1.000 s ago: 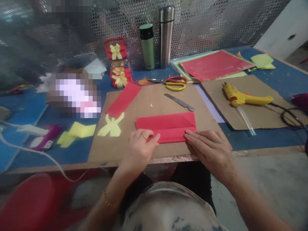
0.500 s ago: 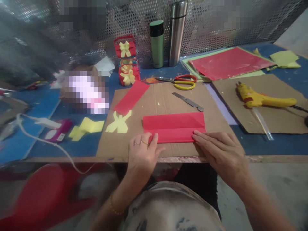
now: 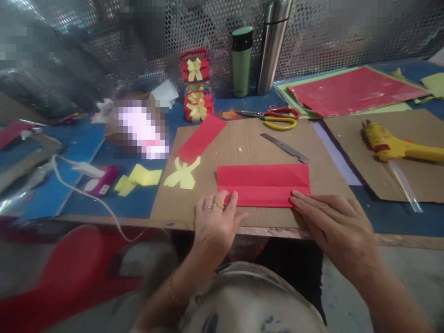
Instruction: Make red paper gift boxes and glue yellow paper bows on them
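Pressing at the near edge of a creased sheet of red paper (image 3: 262, 177), two bare hands work close to the front of a blue tabletop (image 3: 381, 221). The left hand (image 3: 215, 219), with rings on its fingers, has them curled over the sheet's near left corner; whether the thumb pinches from below, I cannot tell. The right hand (image 3: 335, 219) lays its fingers flat and close together on the near right end; its thumb is hidden, so a pinch there cannot be told either. The sheet lies lengthwise across a brown cardboard mat (image 3: 239, 134), a crease running along it. Just behind it, on the mat, rests a bare metal blade (image 3: 284, 148) at a slant, and farther back lie scissors (image 3: 280, 119) with red and yellow handles. To the left, a red paper strip (image 3: 201, 138) touches a yellow bow-shaped cutout (image 3: 182, 174). Behind the strip stand small red paper bags (image 3: 204, 111) with yellow bows, near a green tumbler (image 3: 242, 67) and a steel flask (image 3: 272, 51). On the right, a yellow hot glue gun (image 3: 388, 145), its clear glue stick (image 3: 404, 182) beneath, rests on another cardboard piece (image 3: 373, 187).
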The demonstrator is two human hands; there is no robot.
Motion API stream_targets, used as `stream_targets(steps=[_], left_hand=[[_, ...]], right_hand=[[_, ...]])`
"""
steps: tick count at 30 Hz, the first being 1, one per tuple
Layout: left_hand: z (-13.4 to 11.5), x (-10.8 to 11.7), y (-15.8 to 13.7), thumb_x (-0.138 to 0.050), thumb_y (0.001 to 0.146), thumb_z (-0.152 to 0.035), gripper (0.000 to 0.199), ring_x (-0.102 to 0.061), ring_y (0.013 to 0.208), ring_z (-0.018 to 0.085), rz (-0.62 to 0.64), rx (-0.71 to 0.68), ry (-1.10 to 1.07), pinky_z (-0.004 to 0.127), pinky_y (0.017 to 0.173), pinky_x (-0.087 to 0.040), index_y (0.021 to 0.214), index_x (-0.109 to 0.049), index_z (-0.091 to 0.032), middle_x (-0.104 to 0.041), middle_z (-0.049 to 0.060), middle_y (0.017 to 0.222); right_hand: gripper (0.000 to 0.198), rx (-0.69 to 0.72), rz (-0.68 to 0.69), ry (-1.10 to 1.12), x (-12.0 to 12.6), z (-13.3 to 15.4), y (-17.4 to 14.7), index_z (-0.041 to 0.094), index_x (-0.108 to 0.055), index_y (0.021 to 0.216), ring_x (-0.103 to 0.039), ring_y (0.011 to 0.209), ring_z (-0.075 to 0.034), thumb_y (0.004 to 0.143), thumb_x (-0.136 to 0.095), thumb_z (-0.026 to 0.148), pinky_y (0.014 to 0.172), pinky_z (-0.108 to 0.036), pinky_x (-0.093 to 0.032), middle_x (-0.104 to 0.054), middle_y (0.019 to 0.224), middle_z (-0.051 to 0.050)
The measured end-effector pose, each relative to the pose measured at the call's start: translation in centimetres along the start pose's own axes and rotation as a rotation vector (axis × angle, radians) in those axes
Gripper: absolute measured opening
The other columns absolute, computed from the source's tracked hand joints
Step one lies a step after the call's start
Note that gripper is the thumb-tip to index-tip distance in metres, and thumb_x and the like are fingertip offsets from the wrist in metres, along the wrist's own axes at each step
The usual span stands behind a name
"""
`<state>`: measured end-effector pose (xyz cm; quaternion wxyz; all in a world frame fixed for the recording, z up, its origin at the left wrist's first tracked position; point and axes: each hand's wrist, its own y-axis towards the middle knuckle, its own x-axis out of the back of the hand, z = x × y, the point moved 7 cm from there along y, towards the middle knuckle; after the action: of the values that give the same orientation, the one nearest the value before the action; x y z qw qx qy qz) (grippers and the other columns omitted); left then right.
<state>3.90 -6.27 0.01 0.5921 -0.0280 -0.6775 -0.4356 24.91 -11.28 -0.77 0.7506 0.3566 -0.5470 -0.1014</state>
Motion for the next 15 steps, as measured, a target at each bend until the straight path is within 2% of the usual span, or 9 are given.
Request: stream_targets(steps=[5, 9, 12, 15], left_hand=[[0.0, 0.5, 0.4, -0.054, 0.106, -0.04, 0.037, -0.066, 0.091, 0.026, -0.031, -0.06, 0.045, 0.04, 0.085, -0.045, 0.117, -0.075, -0.011, -0.075, 0.015, 0.106], [-0.2, 0.3, 0.8, -0.044, 0.108, -0.051, 0.056, -0.065, 0.095, 0.031, -0.065, -0.12, 0.014, 0.044, 0.087, -0.043, 0.116, -0.074, -0.004, -0.076, 0.02, 0.108], [-0.5, 0.1, 1.1, -0.034, 0.11, -0.051, 0.064, -0.064, 0.099, 0.032, -0.069, -0.149, -0.015, 0.047, 0.092, -0.042, 0.114, -0.074, -0.001, -0.076, 0.022, 0.11], [-1.0, 0.1, 1.3, -0.033, 0.109, -0.055, 0.071, -0.062, 0.096, 0.033, -0.058, -0.172, 0.027, 0.046, 0.091, -0.043, 0.113, -0.075, 0.002, -0.075, 0.024, 0.107]], right_hand=[[0.024, -0.013, 0.011, -0.026, 0.0, 0.3, 0.3, 0.017, -0.071, 0.122, -0.069, 0.097, -0.023, 0.098, -0.066, 0.012, 0.08, -0.038, -0.047, -0.081, 0.116, -0.009], [0.022, -0.037, 0.004, -0.023, 0.0, 0.3, 0.6, 0.017, -0.071, 0.12, -0.069, 0.099, -0.021, 0.1, -0.064, 0.012, 0.081, -0.037, -0.047, -0.08, 0.12, -0.007], [0.02, -0.051, -0.019, -0.029, 0.2, 0.4, 1.0, 0.019, -0.072, 0.118, -0.069, 0.097, -0.02, 0.101, -0.064, 0.014, 0.08, -0.036, -0.047, -0.081, 0.119, -0.005], [0.015, -0.05, -0.041, -0.037, 0.5, 0.7, 1.3, 0.018, -0.073, 0.114, -0.07, 0.093, -0.019, 0.101, -0.066, 0.02, 0.079, -0.036, -0.047, -0.082, 0.114, -0.006]])
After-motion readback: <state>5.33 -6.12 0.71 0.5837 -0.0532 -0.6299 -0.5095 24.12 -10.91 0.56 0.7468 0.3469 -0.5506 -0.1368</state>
